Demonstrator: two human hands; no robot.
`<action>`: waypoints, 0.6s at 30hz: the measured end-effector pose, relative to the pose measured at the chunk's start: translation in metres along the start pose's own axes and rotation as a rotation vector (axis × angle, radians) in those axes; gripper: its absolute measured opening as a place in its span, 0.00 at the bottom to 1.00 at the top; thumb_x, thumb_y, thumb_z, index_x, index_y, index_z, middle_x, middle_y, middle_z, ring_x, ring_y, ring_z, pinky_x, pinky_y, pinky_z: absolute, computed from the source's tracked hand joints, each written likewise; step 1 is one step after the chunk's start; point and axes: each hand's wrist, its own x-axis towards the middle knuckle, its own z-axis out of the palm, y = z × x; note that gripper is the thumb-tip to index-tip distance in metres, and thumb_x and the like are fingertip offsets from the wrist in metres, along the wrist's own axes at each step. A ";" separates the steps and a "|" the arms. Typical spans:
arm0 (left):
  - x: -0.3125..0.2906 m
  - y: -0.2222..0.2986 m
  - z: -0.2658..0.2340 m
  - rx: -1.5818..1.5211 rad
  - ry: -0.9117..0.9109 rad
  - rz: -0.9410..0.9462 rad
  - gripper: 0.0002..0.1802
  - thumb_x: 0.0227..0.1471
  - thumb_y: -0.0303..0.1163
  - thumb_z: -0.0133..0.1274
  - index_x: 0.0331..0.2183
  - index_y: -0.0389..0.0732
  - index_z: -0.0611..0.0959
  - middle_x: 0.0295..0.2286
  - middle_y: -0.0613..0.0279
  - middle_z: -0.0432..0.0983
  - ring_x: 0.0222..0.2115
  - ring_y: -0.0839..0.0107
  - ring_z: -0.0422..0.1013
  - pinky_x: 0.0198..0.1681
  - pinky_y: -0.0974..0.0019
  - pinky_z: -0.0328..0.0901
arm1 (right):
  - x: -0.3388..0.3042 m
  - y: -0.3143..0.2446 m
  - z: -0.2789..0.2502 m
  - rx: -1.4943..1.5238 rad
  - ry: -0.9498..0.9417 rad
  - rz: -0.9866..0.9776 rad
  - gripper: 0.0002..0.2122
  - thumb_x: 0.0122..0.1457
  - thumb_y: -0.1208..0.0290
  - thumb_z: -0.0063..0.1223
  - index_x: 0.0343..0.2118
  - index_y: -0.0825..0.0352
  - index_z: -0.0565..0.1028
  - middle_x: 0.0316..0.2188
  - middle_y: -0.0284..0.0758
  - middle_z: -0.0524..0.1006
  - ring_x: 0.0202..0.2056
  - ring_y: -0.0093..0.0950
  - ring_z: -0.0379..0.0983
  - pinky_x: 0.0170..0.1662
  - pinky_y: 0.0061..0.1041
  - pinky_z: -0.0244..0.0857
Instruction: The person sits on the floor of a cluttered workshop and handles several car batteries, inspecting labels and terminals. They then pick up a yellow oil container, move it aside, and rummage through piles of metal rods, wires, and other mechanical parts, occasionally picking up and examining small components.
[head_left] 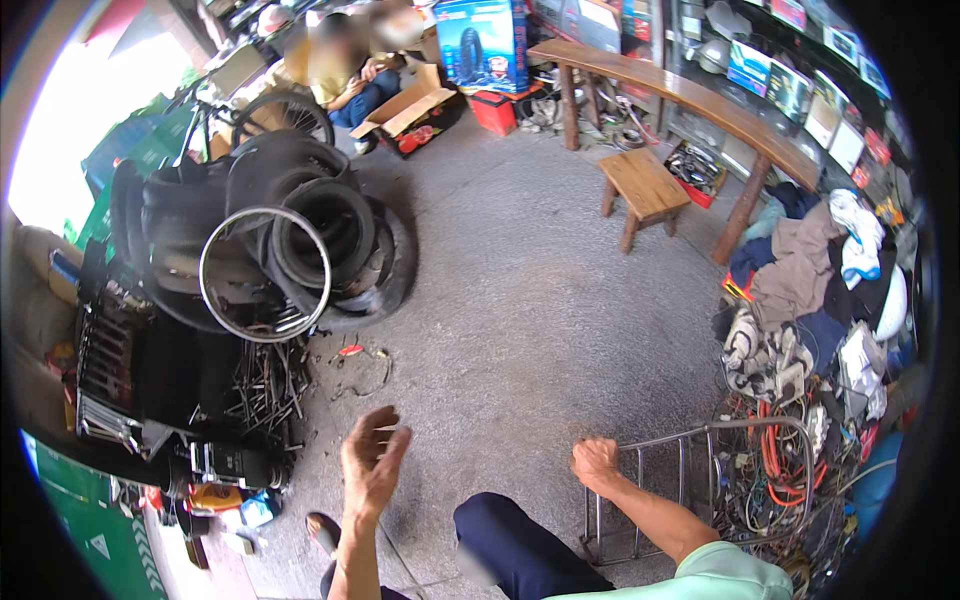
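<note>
My left hand [372, 462] is raised over the floor in front of my body, fingers apart and holding nothing. To the right, my right hand [597, 465] is closed round the near end of a grey tubular metal rack [757, 424]. Its bars reach down beside my knee and rightward over a heap of cables. My fingers hide the exact spot they grip. Beyond my left hand lie scraps of wire and a small red piece [350, 351] on the concrete.
Left stands a pile of black tyres [325, 232] with a bare metal wheel rim [323, 290] against it, above metal rods [270, 385]. A small wooden stool [650, 185] and long bench [690, 90] stand ahead. Clothes [800, 270] and orange cables [775, 450] heap rightward. A person sits far back.
</note>
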 end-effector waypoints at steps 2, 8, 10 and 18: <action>-0.010 0.001 0.005 -0.001 -0.078 -0.060 0.22 0.55 0.31 0.61 0.49 0.31 0.76 0.34 0.61 0.77 0.31 0.79 0.70 0.33 0.73 0.66 | -0.002 -0.004 -0.004 -0.002 -0.025 -0.001 0.05 0.47 0.71 0.55 0.20 0.63 0.81 0.22 0.42 0.80 0.28 0.38 0.80 0.31 0.39 0.71; -0.036 0.001 0.006 0.714 -0.308 0.138 0.23 0.51 0.37 0.61 0.47 0.38 0.78 0.38 0.51 0.75 0.35 0.56 0.76 0.35 0.58 0.69 | 0.001 0.001 0.005 0.012 0.021 0.013 0.06 0.47 0.71 0.54 0.19 0.64 0.80 0.23 0.43 0.80 0.28 0.40 0.79 0.30 0.42 0.70; -0.041 0.009 0.003 0.878 -0.398 0.277 0.22 0.51 0.39 0.60 0.45 0.38 0.78 0.37 0.51 0.75 0.37 0.56 0.75 0.40 0.56 0.68 | 0.002 -0.002 0.002 0.018 -0.015 0.017 0.06 0.47 0.71 0.54 0.19 0.64 0.80 0.24 0.44 0.80 0.28 0.40 0.80 0.31 0.43 0.70; -0.033 -0.014 0.012 1.086 -0.535 0.333 0.17 0.50 0.41 0.60 0.35 0.39 0.77 0.32 0.53 0.73 0.36 0.55 0.73 0.48 0.53 0.61 | 0.004 -0.004 0.009 -0.053 -0.014 0.089 0.09 0.48 0.66 0.57 0.24 0.68 0.79 0.25 0.46 0.80 0.28 0.43 0.79 0.33 0.42 0.71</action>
